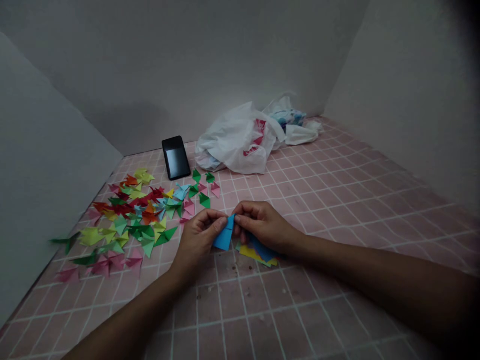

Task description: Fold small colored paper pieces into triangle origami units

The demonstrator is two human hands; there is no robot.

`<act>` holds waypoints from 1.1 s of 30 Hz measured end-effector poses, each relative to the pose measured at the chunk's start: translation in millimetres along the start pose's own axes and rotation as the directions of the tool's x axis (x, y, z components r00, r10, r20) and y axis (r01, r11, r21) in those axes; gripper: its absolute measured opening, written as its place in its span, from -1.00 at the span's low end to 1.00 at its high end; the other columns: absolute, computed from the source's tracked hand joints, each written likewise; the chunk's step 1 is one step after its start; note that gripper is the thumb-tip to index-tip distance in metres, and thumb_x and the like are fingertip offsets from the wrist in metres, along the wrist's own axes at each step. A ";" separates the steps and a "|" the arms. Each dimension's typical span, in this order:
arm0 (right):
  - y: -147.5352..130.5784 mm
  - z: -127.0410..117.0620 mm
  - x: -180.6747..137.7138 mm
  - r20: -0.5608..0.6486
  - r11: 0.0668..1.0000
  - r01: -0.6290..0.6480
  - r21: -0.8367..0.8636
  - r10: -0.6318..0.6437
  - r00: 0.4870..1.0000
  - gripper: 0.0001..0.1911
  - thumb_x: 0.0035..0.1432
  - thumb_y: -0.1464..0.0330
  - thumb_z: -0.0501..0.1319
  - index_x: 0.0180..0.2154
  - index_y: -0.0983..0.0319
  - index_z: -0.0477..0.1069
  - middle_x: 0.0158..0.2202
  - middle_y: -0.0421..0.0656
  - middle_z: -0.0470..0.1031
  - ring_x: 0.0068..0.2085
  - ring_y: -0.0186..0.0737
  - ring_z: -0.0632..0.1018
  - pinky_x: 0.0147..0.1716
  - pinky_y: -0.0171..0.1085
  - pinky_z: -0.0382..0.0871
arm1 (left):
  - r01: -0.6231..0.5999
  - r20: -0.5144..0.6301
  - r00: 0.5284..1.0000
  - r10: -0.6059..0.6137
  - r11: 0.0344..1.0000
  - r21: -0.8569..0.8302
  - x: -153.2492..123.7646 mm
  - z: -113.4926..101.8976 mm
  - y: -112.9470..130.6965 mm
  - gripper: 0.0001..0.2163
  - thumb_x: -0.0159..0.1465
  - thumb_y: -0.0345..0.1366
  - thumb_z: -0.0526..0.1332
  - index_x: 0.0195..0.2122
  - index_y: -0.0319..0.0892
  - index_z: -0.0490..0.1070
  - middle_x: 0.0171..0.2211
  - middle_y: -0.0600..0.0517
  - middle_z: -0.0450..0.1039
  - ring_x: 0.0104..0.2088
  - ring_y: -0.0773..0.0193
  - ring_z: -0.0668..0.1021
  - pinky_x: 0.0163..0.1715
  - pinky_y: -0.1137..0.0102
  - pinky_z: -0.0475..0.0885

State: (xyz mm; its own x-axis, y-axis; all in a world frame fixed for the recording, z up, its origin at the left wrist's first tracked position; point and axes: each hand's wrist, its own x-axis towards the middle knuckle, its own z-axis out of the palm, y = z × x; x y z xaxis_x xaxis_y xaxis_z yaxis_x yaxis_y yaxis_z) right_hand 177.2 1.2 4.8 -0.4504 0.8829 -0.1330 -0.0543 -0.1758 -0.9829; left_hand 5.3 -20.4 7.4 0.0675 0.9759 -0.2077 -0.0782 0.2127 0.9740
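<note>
A partly folded piece of blue origami paper [224, 238] is held up between my two hands, just above the tiled surface. My left hand [204, 232] pinches its left side between thumb and fingers. At the upper right corner, the thumb and fingers of my right hand [264, 227] close on the paper's edge. Beneath my right hand lies a small stack of coloured paper sheets [257, 255], with yellow and blue showing; the hand covers part of it. Many folded paper cranes [140, 231] in red, green, yellow, pink and light blue spread out to the left.
A black smartphone [176, 159] lies behind the cranes. White plastic bags [240, 140] with red print are crumpled near the back wall [210, 55]. Grey walls stand at the left and right. The surface is pink with a white grid [300, 200].
</note>
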 end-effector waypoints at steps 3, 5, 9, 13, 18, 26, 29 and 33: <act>1.4 1.4 -0.8 -0.019 0.996 0.049 -0.079 -0.051 0.999 -0.89 0.18 0.42 0.15 -0.42 0.22 0.35 -0.55 -0.27 0.44 -0.58 -0.38 0.45 -0.56 -0.38 0.32 | 0.054 0.010 0.998 -0.054 0.998 0.027 -0.8 0.2 -1.0 -0.72 0.13 -0.08 0.38 -0.39 -0.21 0.47 -0.49 0.09 0.46 -0.51 0.40 0.41 -0.50 0.51 0.30; 2.4 2.1 -2.1 -0.023 0.984 0.096 -0.152 -0.100 0.995 -0.89 0.18 0.43 0.14 -0.41 0.22 0.36 -0.55 -0.27 0.42 -0.56 -0.37 0.45 -0.54 -0.37 0.32 | 0.071 0.027 0.997 -0.072 0.997 0.042 -1.7 0.6 -0.4 -0.71 0.14 -0.06 0.36 -0.42 -0.22 0.46 -0.51 0.11 0.43 -0.53 0.42 0.37 -0.52 0.52 0.26; 3.3 2.6 -4.6 -0.029 0.956 0.150 -0.252 -0.163 0.986 -0.89 0.18 0.43 0.13 -0.41 0.22 0.37 -0.54 -0.25 0.42 -0.54 -0.36 0.45 -0.53 -0.35 0.33 | 0.060 0.032 0.998 -0.062 0.997 0.053 -2.7 1.0 1.4 -0.72 0.12 -0.07 0.37 -0.43 -0.21 0.46 -0.52 0.11 0.39 -0.53 0.41 0.33 -0.52 0.52 0.24; 4.3 2.9 -5.1 -0.037 0.964 0.128 -0.233 -0.140 0.989 -0.89 0.19 0.40 0.13 -0.41 0.21 0.34 -0.55 -0.25 0.41 -0.56 -0.36 0.45 -0.55 -0.35 0.34 | 0.053 0.034 0.998 -0.056 0.995 0.079 -2.0 0.7 1.5 -0.72 0.12 -0.08 0.37 -0.43 -0.20 0.45 -0.51 0.10 0.40 -0.52 0.40 0.34 -0.52 0.50 0.25; 5.6 4.5 -5.1 -0.051 0.980 0.111 -0.165 -0.121 0.991 -0.89 0.18 0.38 0.14 -0.41 0.21 0.34 -0.55 -0.25 0.42 -0.57 -0.36 0.46 -0.56 -0.35 0.34 | 0.041 0.034 0.998 -0.044 0.997 0.070 -2.2 1.6 2.2 -0.73 0.10 -0.09 0.38 -0.44 -0.20 0.45 -0.53 0.11 0.39 -0.53 0.39 0.35 -0.52 0.49 0.26; 2.8 4.9 -6.5 -0.048 0.983 0.118 -0.143 -0.126 0.991 -0.89 0.19 0.41 0.14 -0.41 0.22 0.34 -0.57 -0.27 0.39 -0.56 -0.38 0.46 -0.54 -0.36 0.32 | 0.029 0.052 0.998 -0.029 1.000 0.012 -1.8 2.1 1.1 -0.74 0.06 -0.12 0.42 -0.44 -0.20 0.45 -0.54 0.13 0.39 -0.54 0.42 0.36 -0.53 0.50 0.28; 2.7 4.5 -5.7 -0.034 0.987 0.120 -0.108 -0.125 0.992 -0.89 0.19 0.41 0.14 -0.40 0.22 0.35 -0.58 -0.29 0.38 -0.57 -0.38 0.45 -0.53 -0.36 0.33 | 0.032 0.060 0.998 -0.032 0.999 -0.001 -1.4 1.7 2.4 -0.73 0.05 -0.13 0.43 -0.45 -0.21 0.44 -0.53 0.12 0.40 -0.53 0.41 0.39 -0.51 0.50 0.30; 2.0 3.5 -4.2 -0.009 0.990 0.120 -0.080 -0.121 0.993 -0.89 0.19 0.43 0.13 -0.41 0.22 0.35 -0.58 -0.29 0.38 -0.56 -0.38 0.44 -0.52 -0.36 0.33 | 0.012 0.060 0.998 -0.013 1.000 0.019 -1.6 1.0 3.7 -0.72 0.03 -0.13 0.44 -0.46 -0.21 0.43 -0.52 0.12 0.40 -0.51 0.39 0.40 -0.48 0.49 0.32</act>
State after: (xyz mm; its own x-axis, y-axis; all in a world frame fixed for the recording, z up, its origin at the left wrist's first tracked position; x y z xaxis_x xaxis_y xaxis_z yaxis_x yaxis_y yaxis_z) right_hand 175.8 -4.4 3.8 -0.4330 0.9013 -0.0145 -0.0363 -0.0335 -0.9988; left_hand 5.9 -21.2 11.4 0.1285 0.9682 -0.2147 -0.0585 0.2235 0.9729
